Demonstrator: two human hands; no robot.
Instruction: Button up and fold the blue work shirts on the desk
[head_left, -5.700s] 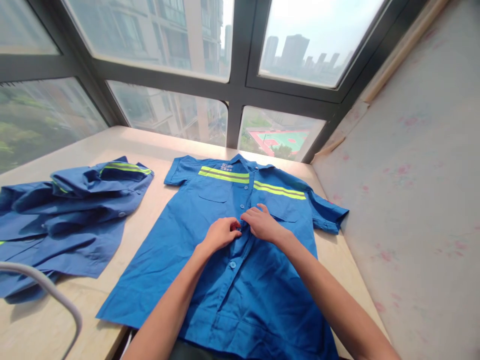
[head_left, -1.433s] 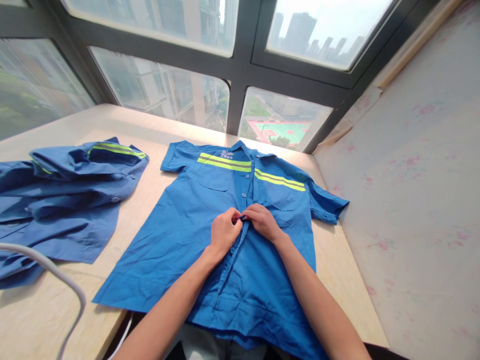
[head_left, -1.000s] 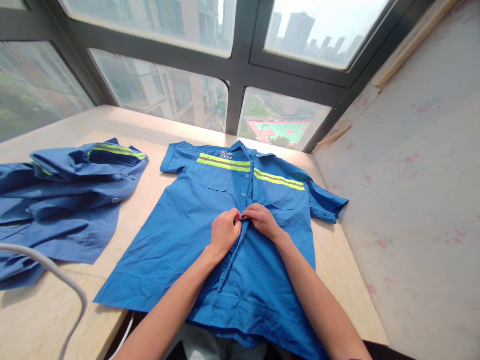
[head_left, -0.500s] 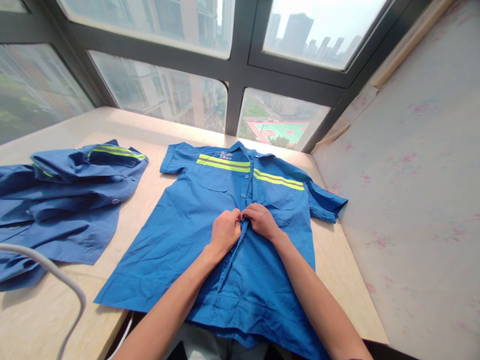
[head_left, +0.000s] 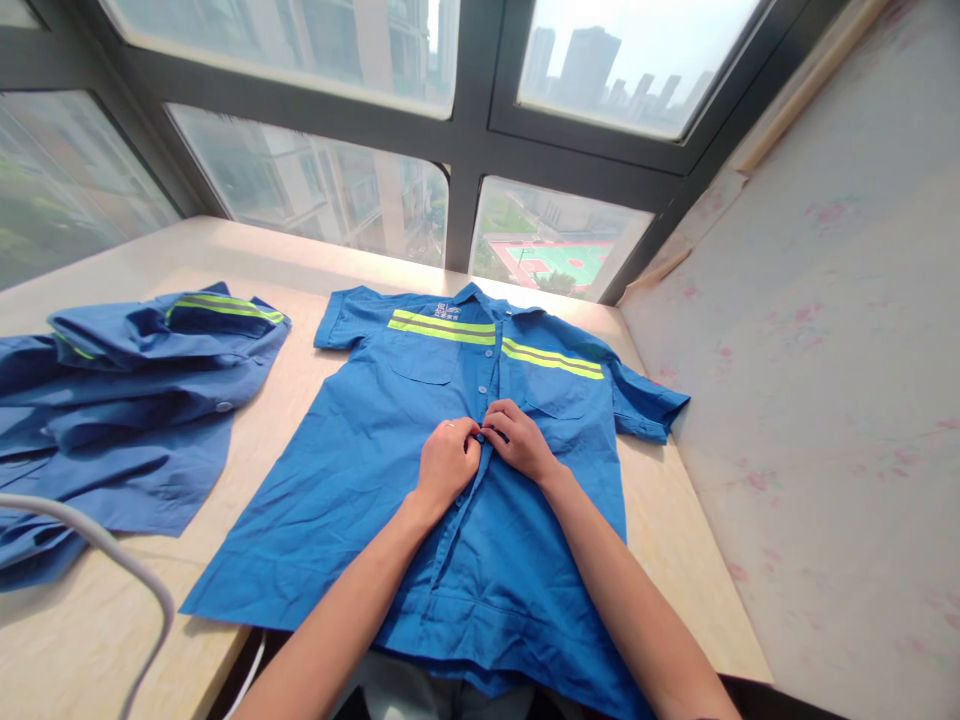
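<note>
A short-sleeved blue shirt (head_left: 337, 480) lies spread front-up across the middle of the tabletop (head_left: 712, 580), its collar at the far side and its hem by the near edge. White print (head_left: 448, 312), which looks like Chinese characters, sits on the left of the chest, just beyond the left stripe (head_left: 442, 328); it is too small to read with certainty. That stripe and the right stripe (head_left: 553, 359) are yellow-green with a darker line along the middle, and both are plain of lettering.

The left hand (head_left: 450, 462) and right hand (head_left: 519, 440) meet at the placket (head_left: 459, 528), each with its grip pinched on the shirt's cloth there. A blue button (head_left: 482, 389) shows just beyond them.

On the left lies a crumpled blue garment (head_left: 142, 420) with similar bright trim (head_left: 229, 306); a grey tube (head_left: 112, 552) curves at near left. A floral wall (head_left: 840, 400) stands on the right.
</note>
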